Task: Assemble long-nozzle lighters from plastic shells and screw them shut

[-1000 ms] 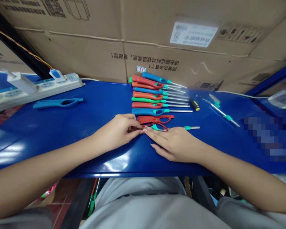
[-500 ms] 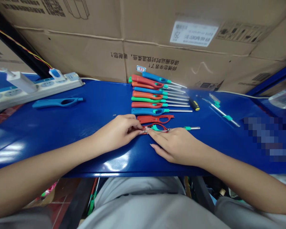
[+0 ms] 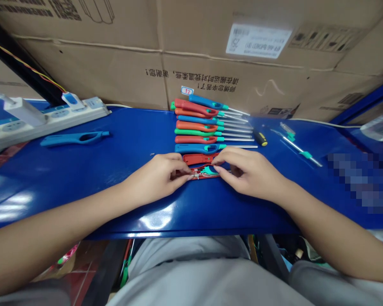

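An opened red gas lighter (image 3: 198, 175) lies on the blue table in front of me, its inner parts and green trigger (image 3: 208, 171) exposed. My left hand (image 3: 159, 176) is closed on its handle end, with thumb and fingertips pinching there. My right hand (image 3: 253, 172) reaches over its front part, thumb and forefinger closed near the trigger and the frame around it. The right hand hides the lighter's metal tube. Just behind lies a separate red shell half (image 3: 196, 159), partly covered by the right fingers.
Several assembled lighters (image 3: 196, 139) lie in a row at the back, below a number tag (image 3: 187, 90). A blue shell half (image 3: 75, 139) and a power strip (image 3: 52, 114) are at left. A screwdriver (image 3: 261, 138) and a tube with green parts (image 3: 301, 151) lie at right. Cardboard boxes (image 3: 121, 72) stand behind.
My right hand has risen from the lighter's inner parts near the left fingertips and shifted right and away to the trigger end. The left hand keeps its hold.
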`<state>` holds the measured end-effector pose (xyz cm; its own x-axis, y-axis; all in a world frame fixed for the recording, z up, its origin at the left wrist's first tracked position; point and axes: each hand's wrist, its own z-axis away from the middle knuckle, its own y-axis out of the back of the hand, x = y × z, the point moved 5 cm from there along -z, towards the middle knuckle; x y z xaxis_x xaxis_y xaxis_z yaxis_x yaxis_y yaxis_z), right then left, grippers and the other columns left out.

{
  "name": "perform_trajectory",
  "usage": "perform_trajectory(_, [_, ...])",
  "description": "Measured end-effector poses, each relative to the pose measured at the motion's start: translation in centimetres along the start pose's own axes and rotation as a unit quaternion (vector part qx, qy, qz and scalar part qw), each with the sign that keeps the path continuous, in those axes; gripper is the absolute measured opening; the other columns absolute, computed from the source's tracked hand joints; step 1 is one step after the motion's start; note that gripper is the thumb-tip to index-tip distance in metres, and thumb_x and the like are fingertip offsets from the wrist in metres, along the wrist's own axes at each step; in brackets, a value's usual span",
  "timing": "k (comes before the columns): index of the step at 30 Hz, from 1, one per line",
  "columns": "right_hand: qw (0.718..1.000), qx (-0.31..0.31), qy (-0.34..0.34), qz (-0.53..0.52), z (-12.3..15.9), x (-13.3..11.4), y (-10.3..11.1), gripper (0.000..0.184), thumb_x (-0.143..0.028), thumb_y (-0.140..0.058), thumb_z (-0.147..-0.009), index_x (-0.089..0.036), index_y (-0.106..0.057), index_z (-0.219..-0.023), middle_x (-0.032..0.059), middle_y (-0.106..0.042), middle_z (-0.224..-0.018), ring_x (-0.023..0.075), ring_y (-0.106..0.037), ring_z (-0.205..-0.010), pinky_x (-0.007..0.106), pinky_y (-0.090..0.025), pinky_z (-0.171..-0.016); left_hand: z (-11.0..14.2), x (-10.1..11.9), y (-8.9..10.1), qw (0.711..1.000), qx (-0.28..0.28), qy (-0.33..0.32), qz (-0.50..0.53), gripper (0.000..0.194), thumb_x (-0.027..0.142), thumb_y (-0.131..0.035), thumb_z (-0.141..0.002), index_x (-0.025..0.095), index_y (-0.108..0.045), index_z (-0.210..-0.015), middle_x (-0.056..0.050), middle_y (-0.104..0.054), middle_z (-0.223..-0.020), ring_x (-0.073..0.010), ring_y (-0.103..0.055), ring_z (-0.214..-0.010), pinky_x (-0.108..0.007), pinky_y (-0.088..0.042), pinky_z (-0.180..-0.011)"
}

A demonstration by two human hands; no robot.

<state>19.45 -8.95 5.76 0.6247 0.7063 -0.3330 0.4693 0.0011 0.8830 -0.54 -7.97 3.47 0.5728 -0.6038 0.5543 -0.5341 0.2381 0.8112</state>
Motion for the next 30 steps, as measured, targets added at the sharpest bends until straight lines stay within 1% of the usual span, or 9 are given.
perform_trajectory(2, [0.999, -0.021, -0.008, -0.023, -0.1, 0.3, -0.2, 0.01, -0.021, -0.057, -0.094, -0.02, -0.066, -0.098, 0.0059, -0.071, -0.099, 0.0182, -0.066, -0.084, 0.027, -0.047, -0.067, 0.0, 0.1, 0.0, 1.0, 0.004, -0.008, -0.01, 0.017, 0.027, -0.064, -0.095, 0.02, -0.078, -0.103, -0.005, -0.069, -0.09, -0.0138, -0.065, -0.072, -0.026, -0.05, -0.066])
perform_trajectory(4, [0.998, -0.051, -0.014, -0.027, -0.2, 0.4, -0.5, 0.008, -0.02, -0.058, -0.093, -0.02, -0.066, -0.095, 0.0053, -0.069, -0.097, 0.0169, -0.063, -0.08, 0.027, -0.045, -0.066, 0.1, 0.3, 0.1, 1.0, 0.006, -0.02, -0.022, 0.018, 0.028, -0.063, -0.096, 0.02, -0.078, -0.103, -0.005, -0.07, -0.091, -0.0147, -0.067, -0.075, -0.026, -0.051, -0.069])
perform_trajectory(10, [0.995, -0.102, -0.015, -0.005, -0.2, 0.5, -1.0, 0.012, -0.021, -0.056, -0.095, -0.02, -0.065, -0.102, 0.0061, -0.069, -0.104, 0.017, -0.062, -0.083, 0.027, -0.044, -0.069, 0.6, 0.8, 0.3, 0.995, 0.015, -0.038, -0.089, 0.018, 0.028, -0.063, -0.095, 0.02, -0.074, -0.108, -0.004, -0.074, -0.099, -0.0181, -0.069, -0.084, -0.028, -0.052, -0.07])
perform_trajectory(13, [0.992, -0.128, -0.009, 0.011, -0.2, 0.7, -1.1, 0.014, -0.021, -0.054, -0.097, -0.02, -0.065, -0.105, 0.0054, -0.07, -0.105, 0.0174, -0.064, -0.085, 0.027, -0.043, -0.07, 0.7, 1.5, 0.4, 0.993, 0.019, -0.066, -0.097, 0.021, 0.029, -0.062, -0.096, 0.022, -0.072, -0.112, -0.004, -0.072, -0.105, -0.0206, -0.067, -0.095, -0.031, -0.053, -0.079])
perform_trajectory(16, [0.988, -0.152, -0.005, 0.022, -0.2, 0.8, -1.3, 0.016, -0.02, -0.051, -0.098, -0.021, -0.064, -0.107, 0.0047, -0.071, -0.105, 0.018, -0.065, -0.087, 0.027, -0.042, -0.069, 0.6, 2.0, 0.0, 0.991, 0.004, -0.111, -0.079, 0.023, 0.026, -0.059, -0.098, 0.022, -0.071, -0.117, -0.007, -0.07, -0.114, -0.0222, -0.063, -0.106, -0.035, -0.052, -0.093])
perform_trajectory(19, [0.988, -0.155, -0.003, 0.025, -0.2, 0.8, -1.5, 0.017, -0.019, -0.049, -0.099, -0.021, -0.064, -0.108, 0.005, -0.071, -0.107, 0.0191, -0.066, -0.091, 0.027, -0.042, -0.07, 0.5, 2.0, -0.8, 0.99, -0.025, -0.129, -0.06, 0.031, 0.023, -0.055, -0.099, 0.023, -0.067, -0.128, -0.009, -0.066, -0.127, -0.0233, -0.059, -0.117, -0.04, -0.049, -0.104])
perform_trajectory(22, [0.989, -0.148, -0.001, 0.012, -0.2, 0.9, -1.8, 0.016, -0.019, -0.05, -0.099, -0.021, -0.064, -0.106, 0.0042, -0.072, -0.106, 0.0188, -0.066, -0.092, 0.027, -0.042, -0.071, 0.5, 1.6, -1.4, 0.989, -0.051, -0.13, -0.053, 0.037, 0.021, -0.052, -0.1, 0.023, -0.062, -0.136, -0.01, -0.062, -0.134, -0.0241, -0.058, -0.123, -0.042, -0.047, -0.108])
perform_trajectory(26, [0.99, -0.139, 0.003, -0.007, -0.2, 1.0, -1.7, 0.015, -0.018, -0.051, -0.099, -0.02, -0.065, -0.104, 0.0038, -0.071, -0.103, 0.0177, -0.065, -0.089, 0.027, -0.043, -0.072, 0.6, 1.3, -1.8, 0.988, -0.055, -0.131, -0.057, 0.038, 0.019, -0.049, -0.101, 0.023, -0.061, -0.137, -0.011, -0.061, -0.135, -0.025, -0.058, -0.124, -0.043, -0.048, -0.108])
perform_trajectory(30, [0.989, -0.143, 0.007, -0.039, -0.2, 0.9, -0.9, 0.01, -0.021, -0.056, -0.097, -0.019, -0.065, -0.1, 0.0061, -0.067, -0.102, 0.0175, -0.063, -0.087, 0.027, -0.045, -0.071, 0.5, 1.3, -1.8, 0.987, -0.044, -0.146, -0.057, 0.037, 0.017, -0.047, -0.102, 0.022, -0.063, -0.135, -0.011, -0.063, -0.131, -0.0236, -0.059, -0.12, -0.041, -0.05, -0.104])
